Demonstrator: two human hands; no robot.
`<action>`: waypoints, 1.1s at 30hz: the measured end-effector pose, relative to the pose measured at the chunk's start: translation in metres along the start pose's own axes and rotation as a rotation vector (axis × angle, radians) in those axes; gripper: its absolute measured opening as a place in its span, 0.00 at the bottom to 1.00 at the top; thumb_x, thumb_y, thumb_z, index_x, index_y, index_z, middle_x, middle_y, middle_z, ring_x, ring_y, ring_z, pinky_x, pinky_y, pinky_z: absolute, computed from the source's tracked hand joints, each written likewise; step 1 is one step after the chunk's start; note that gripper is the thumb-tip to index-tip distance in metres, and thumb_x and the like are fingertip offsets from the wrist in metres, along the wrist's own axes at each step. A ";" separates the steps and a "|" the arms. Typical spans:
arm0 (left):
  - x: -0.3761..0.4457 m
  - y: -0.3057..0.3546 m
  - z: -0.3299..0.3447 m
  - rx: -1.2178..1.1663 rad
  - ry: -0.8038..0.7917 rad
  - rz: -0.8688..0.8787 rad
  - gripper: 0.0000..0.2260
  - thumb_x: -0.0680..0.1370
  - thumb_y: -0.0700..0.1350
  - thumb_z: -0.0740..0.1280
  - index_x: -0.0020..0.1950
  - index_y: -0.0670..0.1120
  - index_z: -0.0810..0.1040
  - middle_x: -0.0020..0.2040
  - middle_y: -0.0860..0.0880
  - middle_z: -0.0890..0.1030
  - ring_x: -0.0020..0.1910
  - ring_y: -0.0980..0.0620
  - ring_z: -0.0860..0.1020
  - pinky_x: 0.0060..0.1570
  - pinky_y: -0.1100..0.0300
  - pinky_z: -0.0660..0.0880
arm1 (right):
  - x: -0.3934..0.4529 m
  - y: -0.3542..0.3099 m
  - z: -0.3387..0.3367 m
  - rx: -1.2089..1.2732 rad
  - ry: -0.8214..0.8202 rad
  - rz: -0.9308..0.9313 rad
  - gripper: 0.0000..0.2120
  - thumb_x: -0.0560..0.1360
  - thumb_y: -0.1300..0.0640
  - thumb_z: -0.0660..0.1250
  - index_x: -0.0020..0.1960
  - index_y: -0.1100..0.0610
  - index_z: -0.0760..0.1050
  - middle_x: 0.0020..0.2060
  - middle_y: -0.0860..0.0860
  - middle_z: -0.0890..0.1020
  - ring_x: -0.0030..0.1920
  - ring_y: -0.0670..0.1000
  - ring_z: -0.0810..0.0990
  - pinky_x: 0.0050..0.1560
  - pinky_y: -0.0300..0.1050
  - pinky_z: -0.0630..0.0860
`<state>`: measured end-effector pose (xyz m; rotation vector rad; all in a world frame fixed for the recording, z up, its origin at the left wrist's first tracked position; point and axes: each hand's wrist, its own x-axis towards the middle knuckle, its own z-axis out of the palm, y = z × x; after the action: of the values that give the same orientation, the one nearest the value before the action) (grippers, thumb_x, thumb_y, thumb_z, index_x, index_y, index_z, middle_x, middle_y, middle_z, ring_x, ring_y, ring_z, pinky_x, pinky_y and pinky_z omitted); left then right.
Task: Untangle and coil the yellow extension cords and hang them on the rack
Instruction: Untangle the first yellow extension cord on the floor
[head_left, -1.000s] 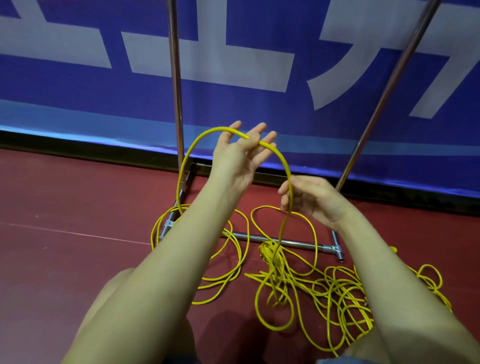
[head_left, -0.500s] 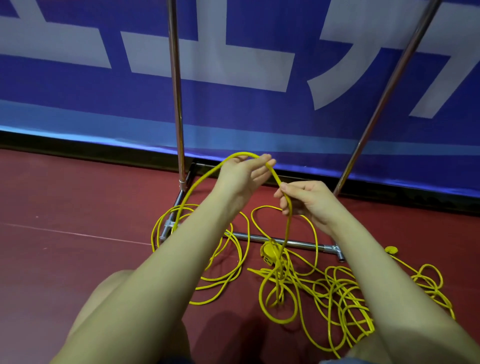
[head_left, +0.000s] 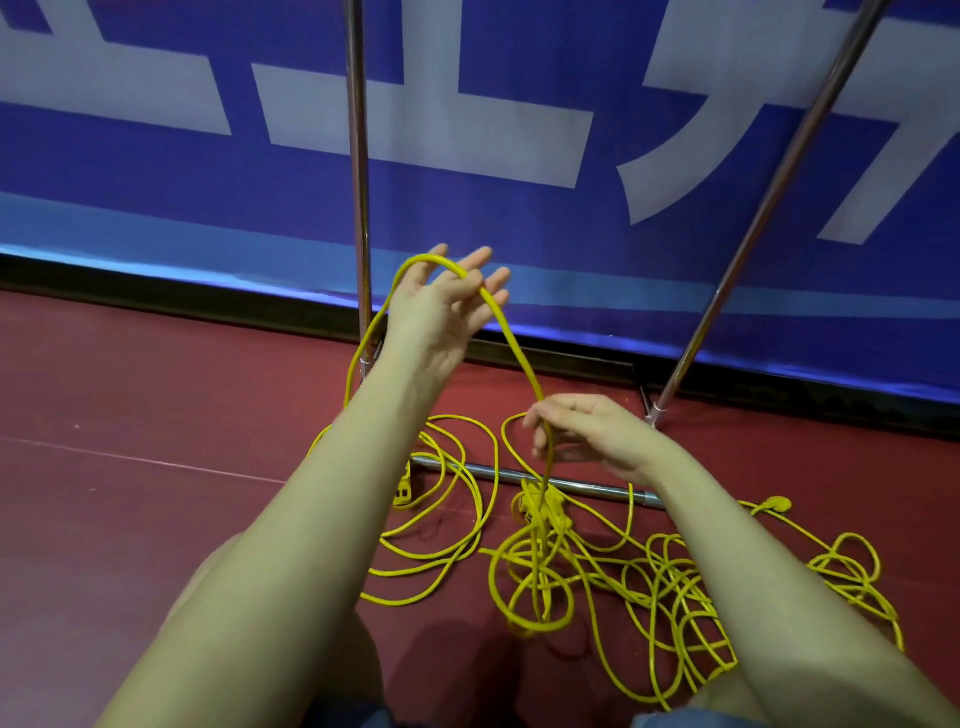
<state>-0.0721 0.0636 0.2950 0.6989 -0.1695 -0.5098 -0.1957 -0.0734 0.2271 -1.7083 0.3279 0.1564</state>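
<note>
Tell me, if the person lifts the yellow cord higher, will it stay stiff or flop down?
Probably flop: the yellow cord droops in an arch over the left hand and hangs down through the right hand. It would likely drag the tangle on the floor along, since its loops cross each other.

Bright yellow cords (head_left: 597, 566) lie on a dark red floor (head_left: 130, 405) crossed by one thin pale line, before a silver rack (head_left: 358, 156) and a blue banner (head_left: 519, 218) bearing large white characters, pale blue-edged.
</note>
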 end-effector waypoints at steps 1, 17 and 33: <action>0.003 0.003 -0.005 -0.040 0.035 0.015 0.18 0.78 0.28 0.58 0.66 0.43 0.63 0.49 0.42 0.80 0.39 0.46 0.84 0.41 0.54 0.81 | 0.001 0.001 0.000 0.050 0.027 -0.022 0.10 0.79 0.56 0.59 0.45 0.57 0.78 0.33 0.49 0.79 0.36 0.49 0.78 0.46 0.43 0.74; -0.008 -0.014 0.003 0.148 -0.060 -0.186 0.17 0.79 0.29 0.56 0.67 0.36 0.62 0.49 0.38 0.79 0.42 0.43 0.83 0.40 0.52 0.81 | -0.003 -0.012 -0.003 0.199 0.063 -0.152 0.15 0.73 0.50 0.62 0.44 0.61 0.79 0.29 0.53 0.78 0.30 0.50 0.77 0.37 0.41 0.75; -0.006 -0.039 0.002 0.287 0.004 -0.250 0.11 0.78 0.29 0.58 0.58 0.39 0.65 0.47 0.41 0.77 0.41 0.46 0.79 0.46 0.53 0.78 | 0.000 -0.011 -0.004 0.228 0.134 -0.096 0.14 0.80 0.57 0.58 0.42 0.63 0.77 0.27 0.53 0.79 0.29 0.52 0.81 0.35 0.43 0.79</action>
<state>-0.0927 0.0402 0.2710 1.0089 -0.1540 -0.7319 -0.1931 -0.0755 0.2380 -1.5074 0.3478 -0.0648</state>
